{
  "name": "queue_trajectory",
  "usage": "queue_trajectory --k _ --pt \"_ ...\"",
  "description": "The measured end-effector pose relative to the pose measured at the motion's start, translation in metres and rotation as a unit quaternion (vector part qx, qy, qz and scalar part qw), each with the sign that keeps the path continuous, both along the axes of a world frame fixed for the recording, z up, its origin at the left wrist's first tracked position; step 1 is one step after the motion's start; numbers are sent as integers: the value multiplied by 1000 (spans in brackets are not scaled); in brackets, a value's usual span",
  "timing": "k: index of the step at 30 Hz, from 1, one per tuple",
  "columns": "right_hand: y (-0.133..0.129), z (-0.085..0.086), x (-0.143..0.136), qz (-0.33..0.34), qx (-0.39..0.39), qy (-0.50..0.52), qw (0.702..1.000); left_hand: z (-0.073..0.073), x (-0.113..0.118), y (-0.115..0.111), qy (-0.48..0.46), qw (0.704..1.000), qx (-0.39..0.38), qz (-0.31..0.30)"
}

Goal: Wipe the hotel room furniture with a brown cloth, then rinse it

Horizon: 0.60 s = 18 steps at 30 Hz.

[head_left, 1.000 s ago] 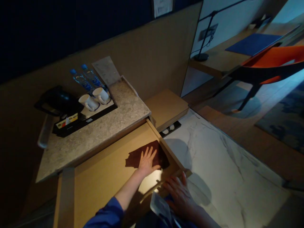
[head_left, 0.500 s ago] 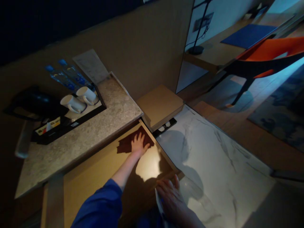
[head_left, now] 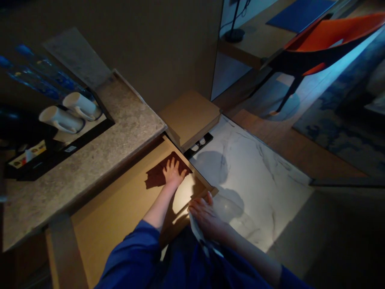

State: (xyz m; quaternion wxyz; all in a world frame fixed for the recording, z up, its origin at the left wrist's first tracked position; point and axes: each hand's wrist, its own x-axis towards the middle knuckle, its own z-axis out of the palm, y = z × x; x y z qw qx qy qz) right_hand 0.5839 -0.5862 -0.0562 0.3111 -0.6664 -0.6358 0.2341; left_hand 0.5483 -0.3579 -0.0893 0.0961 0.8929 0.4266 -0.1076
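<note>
An open drawer (head_left: 105, 208) of pale wood extends from under a stone-topped counter. On its bottom, at the far right corner, lies a dark red cloth (head_left: 155, 173). My left hand (head_left: 173, 172) rests flat on the cloth with its fingers spread. At the drawer's front right corner is my right hand (head_left: 204, 212), on the front panel's top edge. Something white and thin (head_left: 195, 228) hangs below its fingers, and whether the fingers grip it is hard to tell.
On the counter (head_left: 132, 108), a black tray (head_left: 99, 132) holds two white mugs (head_left: 61, 119), bottles and sachets. A wooden box-like block (head_left: 191, 116) stands right of the counter beside a marble floor (head_left: 240, 160). Farther off are an orange chair (head_left: 325, 34) and a desk.
The view has shifted, so the counter, tray and mugs appear larger and farther left. My left hand stays spread on the cloth, and my right hand stays at the drawer's corner.
</note>
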Motion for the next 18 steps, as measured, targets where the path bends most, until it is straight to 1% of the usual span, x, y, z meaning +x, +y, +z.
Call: queue_trajectory --k 1,2,6,8,10,11,13,14,16,18 --pt "2 -1 0 -1 8 -4 1000 1 2 -2 -4 1000 -11 6" --pt "3 -3 0 -6 23 -9 1000 2 0 -8 -7 1000 -29 -3" --pt "1 -7 -3 -37 84 -11 996 9 -27 -52 -7 986 -127 -109" --pt "-1 -7 -4 -30 79 -2 996 11 -38 -70 -8 978 -150 -142" --pt "-4 -5 -4 -19 59 1 998 12 -41 -76 -14 975 -152 -159" --pt "-4 -4 -3 -14 50 -2 999 11 -40 -74 -16 976 -145 -159" --pt "-5 -2 -1 0 38 -14 999 10 -34 -58 -16 985 -116 -126" --pt "-5 -1 1 8 35 -21 999 10 -31 -45 -16 991 -97 -94" --pt "-4 1 2 21 26 -40 999 12 -28 -12 -16 998 -58 -3" --pt "-4 2 3 21 17 -64 998 16 -32 23 -16 995 -33 88"
